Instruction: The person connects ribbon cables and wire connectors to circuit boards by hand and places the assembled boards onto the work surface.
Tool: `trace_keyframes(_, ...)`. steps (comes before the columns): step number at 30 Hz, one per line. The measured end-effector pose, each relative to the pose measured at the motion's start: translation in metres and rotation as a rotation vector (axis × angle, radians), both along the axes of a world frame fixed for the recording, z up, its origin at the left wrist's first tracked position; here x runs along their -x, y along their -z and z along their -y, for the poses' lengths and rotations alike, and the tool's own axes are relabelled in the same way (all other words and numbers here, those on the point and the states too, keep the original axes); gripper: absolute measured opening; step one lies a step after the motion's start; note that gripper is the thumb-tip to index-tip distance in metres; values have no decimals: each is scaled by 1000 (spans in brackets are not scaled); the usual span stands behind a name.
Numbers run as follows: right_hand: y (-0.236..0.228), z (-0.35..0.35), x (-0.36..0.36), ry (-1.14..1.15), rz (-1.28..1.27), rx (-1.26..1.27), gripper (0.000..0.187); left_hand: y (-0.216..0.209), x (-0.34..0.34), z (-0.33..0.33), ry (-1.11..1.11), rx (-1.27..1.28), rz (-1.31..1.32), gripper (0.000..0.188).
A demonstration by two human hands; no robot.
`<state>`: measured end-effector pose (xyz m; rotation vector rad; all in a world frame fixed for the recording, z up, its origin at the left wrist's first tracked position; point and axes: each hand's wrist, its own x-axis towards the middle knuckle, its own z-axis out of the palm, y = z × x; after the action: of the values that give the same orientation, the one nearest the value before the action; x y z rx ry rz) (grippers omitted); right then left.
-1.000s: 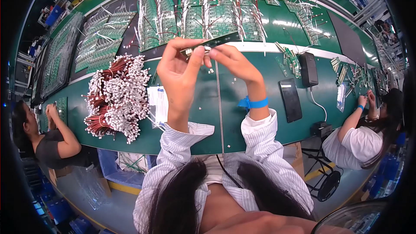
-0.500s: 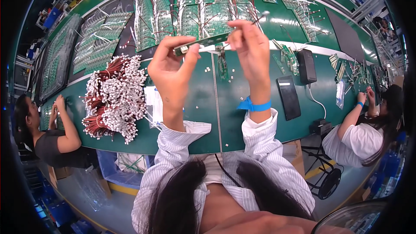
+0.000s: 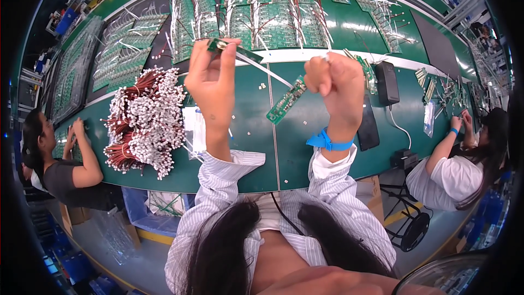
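My left hand point(image 3: 212, 82) pinches a narrow green circuit board point(image 3: 250, 55) between thumb and fingers, raised over the table. From that board a white flat cable point(image 3: 275, 75) runs, stretched straight, to a second narrow circuit board point(image 3: 286, 101) with small parts on it. This second board slants in the air, its upper end at the fingers of my right hand point(image 3: 335, 79). My right hand is closed, with a blue band on the wrist. Whether its fingers grip the board's end or a wire is hidden.
Bundled red-brown wires with white connectors point(image 3: 144, 125) are heaped at left. Wired circuit-board panels point(image 3: 240, 27) line the far side. A phone point(image 3: 367, 125) and black power adapter point(image 3: 387, 84) lie at right. Co-workers sit at both sides, one in a dark shirt point(image 3: 63, 183).
My right hand has come down and right, its fingers closing up. The second board has swung up from hanging into a slant, and the cable now shows stretched. My left hand has tilted its board.
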<state>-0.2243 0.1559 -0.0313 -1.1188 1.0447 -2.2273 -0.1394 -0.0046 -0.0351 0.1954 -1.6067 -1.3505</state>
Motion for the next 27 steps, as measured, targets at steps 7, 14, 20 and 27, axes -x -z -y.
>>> trace_keyframes(7,-10,24,-28,452,-355,-479,12,3,2,-14,91,81,102,9)
trace_keyframes(14,1,36,-27,833,-884,-492,5,1,0,-16,75,160,373,15)
trace_keyframes(20,2,36,-22,931,-935,-456,6,-1,0,-15,108,135,400,15)
trace_keyframes(27,5,38,-20,913,-909,-452,5,2,-2,-14,231,45,408,19)
